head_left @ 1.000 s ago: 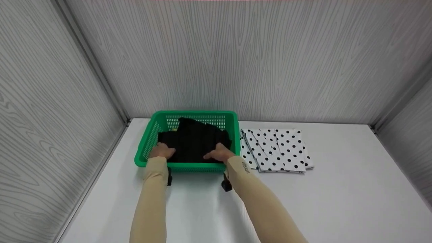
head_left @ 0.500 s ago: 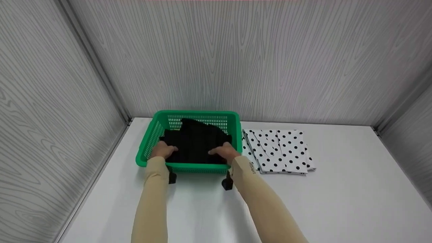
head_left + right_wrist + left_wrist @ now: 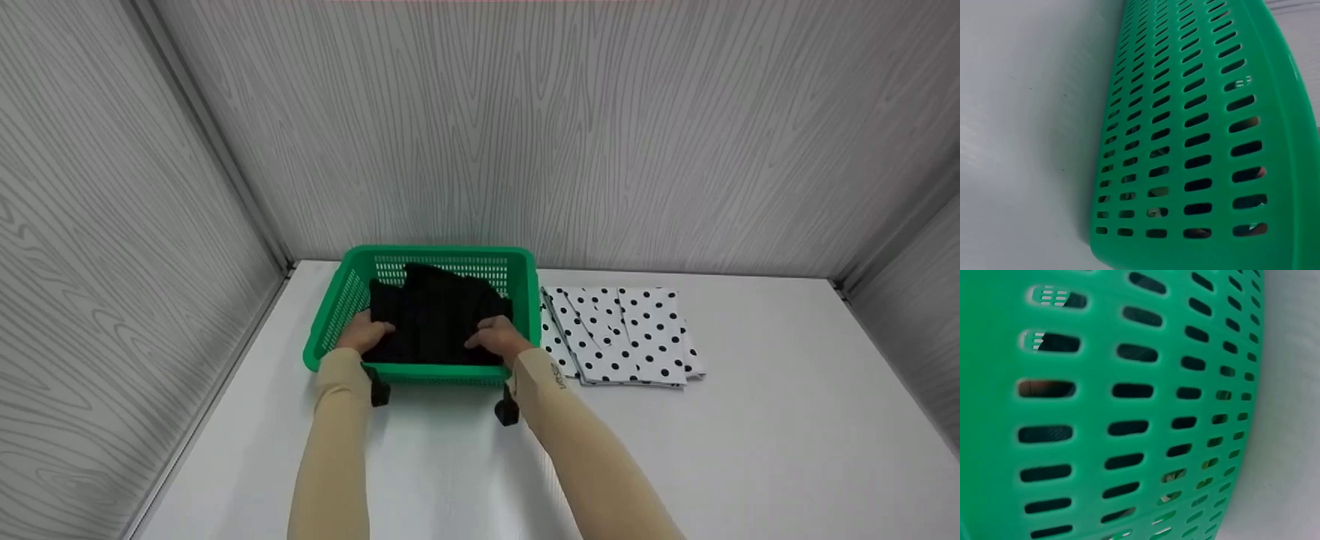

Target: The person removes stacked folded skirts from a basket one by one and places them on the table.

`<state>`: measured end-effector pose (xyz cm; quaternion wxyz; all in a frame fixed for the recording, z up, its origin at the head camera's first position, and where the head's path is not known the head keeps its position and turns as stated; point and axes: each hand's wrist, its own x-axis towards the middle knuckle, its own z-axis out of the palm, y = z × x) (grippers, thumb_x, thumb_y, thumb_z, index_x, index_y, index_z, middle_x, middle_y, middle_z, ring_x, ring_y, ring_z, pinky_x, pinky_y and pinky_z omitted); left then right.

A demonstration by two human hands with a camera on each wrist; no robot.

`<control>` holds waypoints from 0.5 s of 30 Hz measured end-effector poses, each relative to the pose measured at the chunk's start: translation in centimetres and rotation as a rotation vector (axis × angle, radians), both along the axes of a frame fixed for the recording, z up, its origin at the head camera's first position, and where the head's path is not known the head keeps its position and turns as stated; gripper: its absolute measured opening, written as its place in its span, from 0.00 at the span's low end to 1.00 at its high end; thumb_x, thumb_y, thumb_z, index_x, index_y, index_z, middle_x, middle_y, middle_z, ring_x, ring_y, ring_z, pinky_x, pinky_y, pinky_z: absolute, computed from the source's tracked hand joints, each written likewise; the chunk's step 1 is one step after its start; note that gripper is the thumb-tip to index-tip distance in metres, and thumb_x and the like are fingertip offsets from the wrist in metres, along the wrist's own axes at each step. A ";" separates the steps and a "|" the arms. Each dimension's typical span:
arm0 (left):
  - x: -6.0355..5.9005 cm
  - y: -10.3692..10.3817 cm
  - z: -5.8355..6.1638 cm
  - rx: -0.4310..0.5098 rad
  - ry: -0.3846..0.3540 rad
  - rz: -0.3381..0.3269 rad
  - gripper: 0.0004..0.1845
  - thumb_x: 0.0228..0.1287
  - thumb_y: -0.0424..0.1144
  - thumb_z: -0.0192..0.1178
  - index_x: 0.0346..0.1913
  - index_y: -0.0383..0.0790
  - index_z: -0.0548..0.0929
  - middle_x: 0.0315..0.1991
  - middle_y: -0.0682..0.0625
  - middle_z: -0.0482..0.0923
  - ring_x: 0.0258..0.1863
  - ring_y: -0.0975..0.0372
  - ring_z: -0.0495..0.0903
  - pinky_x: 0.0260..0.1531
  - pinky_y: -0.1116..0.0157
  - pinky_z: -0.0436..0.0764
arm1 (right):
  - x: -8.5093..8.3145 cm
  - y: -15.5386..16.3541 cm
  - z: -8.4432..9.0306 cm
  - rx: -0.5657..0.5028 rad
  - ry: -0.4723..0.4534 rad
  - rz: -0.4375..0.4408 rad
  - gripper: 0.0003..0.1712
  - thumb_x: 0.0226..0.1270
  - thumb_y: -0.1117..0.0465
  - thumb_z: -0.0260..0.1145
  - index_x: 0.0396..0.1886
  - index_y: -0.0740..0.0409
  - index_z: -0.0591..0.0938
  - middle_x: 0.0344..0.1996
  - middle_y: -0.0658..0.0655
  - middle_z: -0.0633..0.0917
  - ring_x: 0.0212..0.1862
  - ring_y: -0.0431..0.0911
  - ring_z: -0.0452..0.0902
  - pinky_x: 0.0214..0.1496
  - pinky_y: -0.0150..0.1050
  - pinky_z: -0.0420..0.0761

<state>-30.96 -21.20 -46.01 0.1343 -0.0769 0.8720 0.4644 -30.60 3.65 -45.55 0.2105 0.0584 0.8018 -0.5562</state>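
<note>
A black cloth [image 3: 431, 319] lies bunched in layers inside a green plastic basket [image 3: 450, 370] in the head view. At its left side my left hand [image 3: 364, 332] grips the edge, thumb on top and fingertips hidden in the folds. My right hand [image 3: 498, 335] holds the right side, its thumb pointing inward over the fabric. Both wrists cross the basket's front rim. In the left wrist view the slotted basket wall [image 3: 1095, 405] covers most of the hand. The right wrist view also shows mainly the basket's outside [image 3: 1185, 129], with dark cloth behind its slots.
Right of the basket, a folded white cloth with black dots [image 3: 622, 337] lies flat on the white table [image 3: 750, 420]. A grey wood-grain wall [image 3: 480, 135] rises behind, and another panel [image 3: 112, 300] stands at the left.
The cloth's left part has been drawn up and inward, hiding a small yellow patch seen behind it before. My right hand has shifted slightly right and its fingers are more bent.
</note>
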 end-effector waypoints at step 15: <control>-0.1 -0.2 -0.3 0.030 0.133 0.041 0.34 0.76 0.33 0.49 0.77 0.21 0.51 0.77 0.27 0.49 0.76 0.39 0.51 0.72 0.46 0.57 | 0.0 0.4 -0.3 -0.232 0.168 0.051 0.12 0.64 0.71 0.67 0.31 0.55 0.71 0.38 0.54 0.71 0.43 0.48 0.67 0.48 0.41 0.69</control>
